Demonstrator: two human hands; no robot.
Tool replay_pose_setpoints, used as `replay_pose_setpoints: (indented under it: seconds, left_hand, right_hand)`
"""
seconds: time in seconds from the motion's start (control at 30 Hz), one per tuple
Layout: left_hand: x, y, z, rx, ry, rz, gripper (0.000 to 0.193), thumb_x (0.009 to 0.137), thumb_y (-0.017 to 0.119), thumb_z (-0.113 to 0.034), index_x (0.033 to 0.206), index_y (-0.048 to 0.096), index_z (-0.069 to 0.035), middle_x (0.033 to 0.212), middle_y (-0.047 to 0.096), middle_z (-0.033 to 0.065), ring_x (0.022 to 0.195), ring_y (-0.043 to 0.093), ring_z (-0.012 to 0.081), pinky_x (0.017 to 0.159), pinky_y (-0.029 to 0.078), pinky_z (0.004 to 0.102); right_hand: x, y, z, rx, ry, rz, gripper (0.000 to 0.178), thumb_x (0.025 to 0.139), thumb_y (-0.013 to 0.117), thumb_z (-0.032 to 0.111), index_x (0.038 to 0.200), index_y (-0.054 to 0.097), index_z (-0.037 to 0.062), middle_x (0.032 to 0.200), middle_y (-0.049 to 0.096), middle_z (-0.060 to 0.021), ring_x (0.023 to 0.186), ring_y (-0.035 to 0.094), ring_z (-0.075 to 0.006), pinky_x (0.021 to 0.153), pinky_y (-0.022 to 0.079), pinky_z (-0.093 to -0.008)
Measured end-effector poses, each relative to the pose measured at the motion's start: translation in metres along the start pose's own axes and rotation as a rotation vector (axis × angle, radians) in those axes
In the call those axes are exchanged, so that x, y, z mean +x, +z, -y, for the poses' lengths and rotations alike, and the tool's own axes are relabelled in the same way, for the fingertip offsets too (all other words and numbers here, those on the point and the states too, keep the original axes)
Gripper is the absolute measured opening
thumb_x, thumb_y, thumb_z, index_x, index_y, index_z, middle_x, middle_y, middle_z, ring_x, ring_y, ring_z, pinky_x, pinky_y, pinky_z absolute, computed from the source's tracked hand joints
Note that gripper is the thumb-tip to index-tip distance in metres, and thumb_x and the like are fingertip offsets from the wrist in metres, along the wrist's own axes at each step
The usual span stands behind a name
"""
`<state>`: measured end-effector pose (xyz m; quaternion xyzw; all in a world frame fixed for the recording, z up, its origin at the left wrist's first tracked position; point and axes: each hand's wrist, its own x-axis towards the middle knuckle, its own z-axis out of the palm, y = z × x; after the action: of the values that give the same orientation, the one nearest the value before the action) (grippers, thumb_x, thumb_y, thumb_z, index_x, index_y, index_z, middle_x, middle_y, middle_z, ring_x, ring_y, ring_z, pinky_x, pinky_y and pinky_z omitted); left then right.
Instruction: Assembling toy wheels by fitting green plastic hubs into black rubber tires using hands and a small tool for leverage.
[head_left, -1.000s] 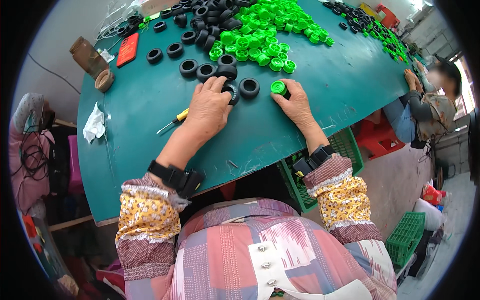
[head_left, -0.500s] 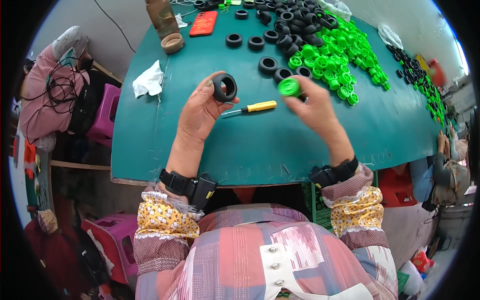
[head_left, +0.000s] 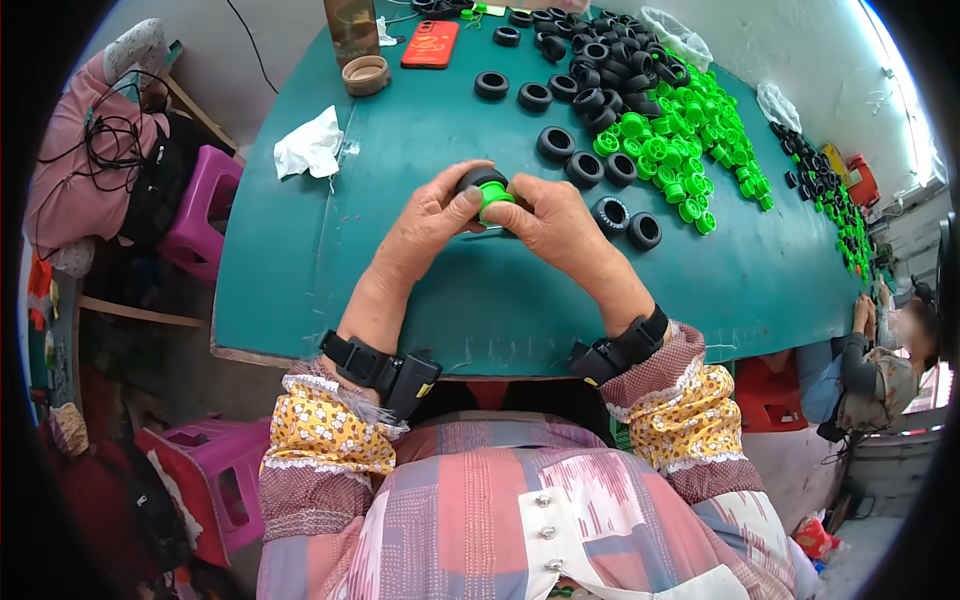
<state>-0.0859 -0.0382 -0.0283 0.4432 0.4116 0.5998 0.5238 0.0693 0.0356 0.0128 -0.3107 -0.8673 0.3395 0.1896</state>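
Both of my hands meet over the green table, above its near middle. My left hand (head_left: 422,225) is closed round a small black toy tyre (head_left: 480,176). In my right hand (head_left: 562,222), thumb and fingers grip a bright green wheel rim (head_left: 494,199), which sits against the tyre's opening. Fingers cover part of both pieces, so how far the rim is in cannot be seen. Under the hands a thin metal screwdriver shaft (head_left: 478,234) shows; its handle is hidden. Just right of my right hand, two loose tyres, a nearer tyre (head_left: 644,231) and a lettered tyre (head_left: 610,215), lie on the table.
Beyond the hands are a heap of black tyres (head_left: 612,75) and a pile of green rims (head_left: 672,135). Far left stand a brown bottle (head_left: 352,30), its lid (head_left: 366,76), a red phone (head_left: 431,45) and a crumpled tissue (head_left: 309,145). Another person (head_left: 885,360) sits at right.
My hands, apart before, have come together, the right moving left with the green rim up to the tyre in the left. The yellow screwdriver handle is now covered.
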Motion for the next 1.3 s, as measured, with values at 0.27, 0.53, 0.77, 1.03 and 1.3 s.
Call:
replay_pose_setpoints:
  seconds: [0.27,0.53,0.77,1.03,1.3]
  left_hand:
    - [-0.002,0.010,-0.005,-0.015,0.032,0.100,0.053,0.073,0.070,-0.019,0.116,0.046,-0.001,0.096,0.052,0.0053,0.088,0.052,0.0117,0.076,0.046,0.0242]
    - [-0.008,0.014,-0.015,-0.018,0.029,0.142,0.050,0.069,0.064,-0.008,0.116,0.047,-0.001,0.096,0.052,0.0043,0.088,0.051,0.0110,0.078,0.044,0.0244]
    - [-0.006,0.012,-0.013,0.053,0.117,0.115,0.048,0.074,0.065,-0.013,0.117,0.046,-0.002,0.099,0.051,0.0050,0.090,0.050,0.0114,0.077,0.045,0.0248]
    - [-0.002,0.008,-0.010,0.085,0.235,0.001,0.048,0.083,0.059,-0.032,0.116,0.043,0.000,0.099,0.051,0.0063,0.092,0.050,0.0124,0.077,0.046,0.0249]
    - [0.004,0.006,0.006,0.172,0.270,-0.069,0.040,0.088,0.051,-0.032,0.112,0.045,-0.001,0.098,0.052,0.0059,0.089,0.049,0.0117,0.075,0.044,0.0243]
  right_hand:
    - [-0.011,-0.017,-0.003,0.266,0.075,0.167,0.025,0.081,0.061,0.024,0.074,0.055,0.0011,0.061,0.053,-0.0003,0.057,0.047,-0.0062,0.051,0.038,-0.0227]
    - [-0.026,-0.005,-0.012,0.444,0.125,-0.005,0.059,0.070,0.071,0.040,0.108,0.049,0.0003,0.084,0.055,-0.0066,0.080,0.054,-0.0145,0.070,0.045,-0.0278]
    - [-0.024,0.014,-0.015,0.674,0.045,-0.006,0.058,0.078,0.063,0.039,0.116,0.046,-0.0021,0.101,0.053,-0.0106,0.095,0.052,-0.0173,0.081,0.044,-0.0288]
    - [0.005,0.020,-0.001,0.985,0.017,0.072,0.046,0.086,0.055,0.026,0.118,0.042,-0.0051,0.103,0.054,-0.0105,0.092,0.054,-0.0154,0.078,0.047,-0.0273]
    - [0.007,0.033,-0.001,1.091,0.114,-0.039,0.039,0.087,0.053,0.023,0.115,0.045,-0.0037,0.099,0.055,-0.0086,0.088,0.056,-0.0136,0.076,0.049,-0.0262]
